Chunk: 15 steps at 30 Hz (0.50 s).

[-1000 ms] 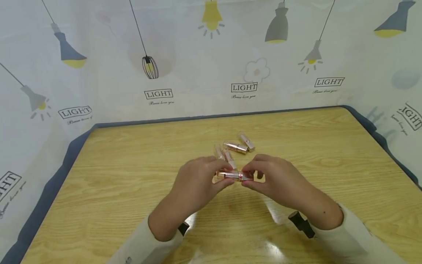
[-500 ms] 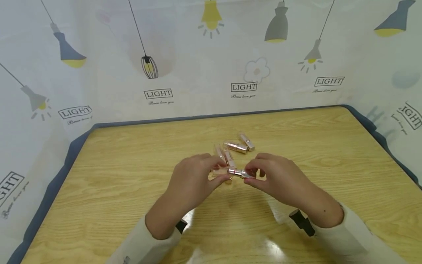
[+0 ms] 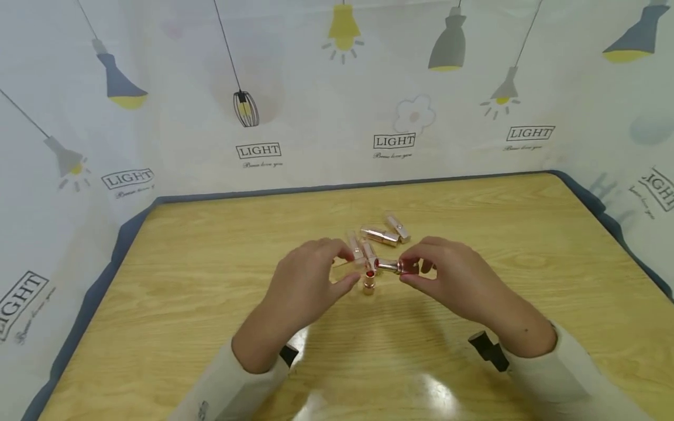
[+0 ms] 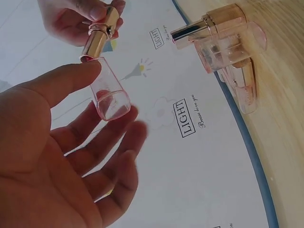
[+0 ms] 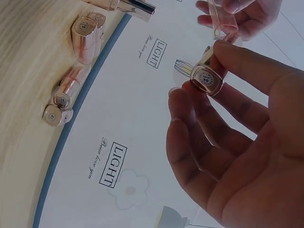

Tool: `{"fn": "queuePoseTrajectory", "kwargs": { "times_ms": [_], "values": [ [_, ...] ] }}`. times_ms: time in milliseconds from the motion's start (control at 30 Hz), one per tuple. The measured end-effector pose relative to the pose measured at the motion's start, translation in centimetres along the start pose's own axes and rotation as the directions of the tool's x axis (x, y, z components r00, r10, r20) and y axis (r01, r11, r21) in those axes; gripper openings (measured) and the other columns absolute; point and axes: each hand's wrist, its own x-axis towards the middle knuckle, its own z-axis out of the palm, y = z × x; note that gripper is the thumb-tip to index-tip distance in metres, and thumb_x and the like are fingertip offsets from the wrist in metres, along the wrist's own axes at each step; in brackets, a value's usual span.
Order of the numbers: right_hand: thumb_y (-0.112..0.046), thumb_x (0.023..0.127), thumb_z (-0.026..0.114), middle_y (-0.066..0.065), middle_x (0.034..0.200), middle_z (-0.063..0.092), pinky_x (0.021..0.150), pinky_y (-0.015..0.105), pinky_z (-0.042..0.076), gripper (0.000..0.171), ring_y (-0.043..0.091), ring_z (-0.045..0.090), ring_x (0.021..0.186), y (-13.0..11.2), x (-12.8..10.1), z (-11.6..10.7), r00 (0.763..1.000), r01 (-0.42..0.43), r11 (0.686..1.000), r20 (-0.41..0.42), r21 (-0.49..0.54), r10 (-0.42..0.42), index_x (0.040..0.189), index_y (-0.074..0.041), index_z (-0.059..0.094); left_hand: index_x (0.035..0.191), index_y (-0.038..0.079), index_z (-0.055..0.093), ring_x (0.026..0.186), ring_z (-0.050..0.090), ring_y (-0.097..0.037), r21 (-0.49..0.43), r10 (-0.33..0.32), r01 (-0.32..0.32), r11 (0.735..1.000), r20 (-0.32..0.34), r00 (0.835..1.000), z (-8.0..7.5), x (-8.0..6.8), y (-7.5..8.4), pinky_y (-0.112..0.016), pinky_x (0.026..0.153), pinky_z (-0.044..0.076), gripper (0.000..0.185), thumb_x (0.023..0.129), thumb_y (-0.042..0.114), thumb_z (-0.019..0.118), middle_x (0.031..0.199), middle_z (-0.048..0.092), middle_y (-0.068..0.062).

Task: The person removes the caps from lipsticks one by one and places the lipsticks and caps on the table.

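My left hand [image 3: 308, 283] pinches a clear pinkish lipstick cap [image 4: 110, 92] between thumb and fingers. My right hand [image 3: 455, 280] grips the base of a rose-gold lipstick [image 3: 389, 266], its uncapped end pointing left. In the left wrist view, the open tube lies close to the cap's end; whether they touch is unclear. A round label shows on the lipstick's base [image 5: 207, 80] in the right wrist view. Between the hands, a second uncapped lipstick [image 3: 369, 283] stands upright on the table, with red at its top.
Behind the hands, several lipsticks with clear caps lie on the wooden table [image 3: 221, 245], among them one lipstick [image 3: 380, 236] and another lipstick [image 3: 397, 227] at the back. A white printed curtain [image 3: 326, 117] surrounds the table's far and side edges.
The clear cap has come off the lipstick as my hands moved apart, the left one leftward. The standing uncapped lipstick between them has come into plain view. The head view has shifted slightly.
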Motion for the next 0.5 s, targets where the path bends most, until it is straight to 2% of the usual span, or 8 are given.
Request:
{"fn": "queuePoseTrajectory", "kwargs": {
  "times_ms": [100, 233, 333, 500],
  "values": [
    [-0.02, 0.086, 0.08, -0.008, 0.091, 0.07, 0.07, 0.029, 0.054, 0.015, 0.008, 0.063, 0.081, 0.5, 0.1, 0.4, 0.999, -0.036, 0.995, 0.023, 0.096, 0.034, 0.1, -0.016, 0.074, 0.103, 0.02, 0.07, 0.092, 0.062, -0.016, -0.085, -0.012, 0.013, 0.996, 0.014, 1.0, 0.1, 0.0, -0.2, -0.033, 0.078, 0.052, 0.024, 0.086, 0.033, 0.08, 0.1, 0.069, 0.004],
    [-0.02, 0.088, 0.077, -0.006, 0.094, 0.072, 0.072, 0.028, 0.055, 0.016, 0.008, 0.064, 0.084, 1.3, 0.1, 1.5, 0.991, -0.093, 0.963, 0.118, 0.251, 0.065, 0.103, -0.015, 0.074, 0.119, 0.019, 0.066, 0.084, 0.059, -0.013, -0.199, -0.037, 0.049, 0.979, 0.065, 0.997, 0.4, -0.4, -0.8, -0.028, 0.073, 0.049, 0.034, 0.089, 0.029, 0.078, 0.096, 0.067, 0.006],
    [-0.018, 0.089, 0.076, -0.006, 0.093, 0.072, 0.072, 0.025, 0.055, 0.015, 0.008, 0.065, 0.084, 1.8, -0.1, 2.4, 0.982, -0.106, 0.939, 0.181, 0.327, 0.048, 0.104, -0.014, 0.073, 0.132, 0.02, 0.061, 0.077, 0.057, -0.012, -0.224, -0.03, 0.048, 0.973, 0.081, 0.996, 0.7, -0.9, -1.5, -0.026, 0.067, 0.047, 0.044, 0.091, 0.027, 0.075, 0.095, 0.066, 0.005],
    [-0.016, 0.089, 0.076, -0.006, 0.092, 0.072, 0.072, 0.024, 0.056, 0.014, 0.007, 0.065, 0.084, 2.2, 0.0, 3.8, 0.97, -0.094, 0.914, 0.245, 0.393, -0.005, 0.102, -0.015, 0.073, 0.131, 0.018, 0.062, 0.075, 0.059, -0.006, -0.248, -0.026, 0.053, 0.967, 0.111, 0.993, 1.3, -1.6, -2.1, -0.021, 0.067, 0.051, 0.041, 0.093, 0.025, 0.073, 0.094, 0.065, 0.003]
  ]
}}
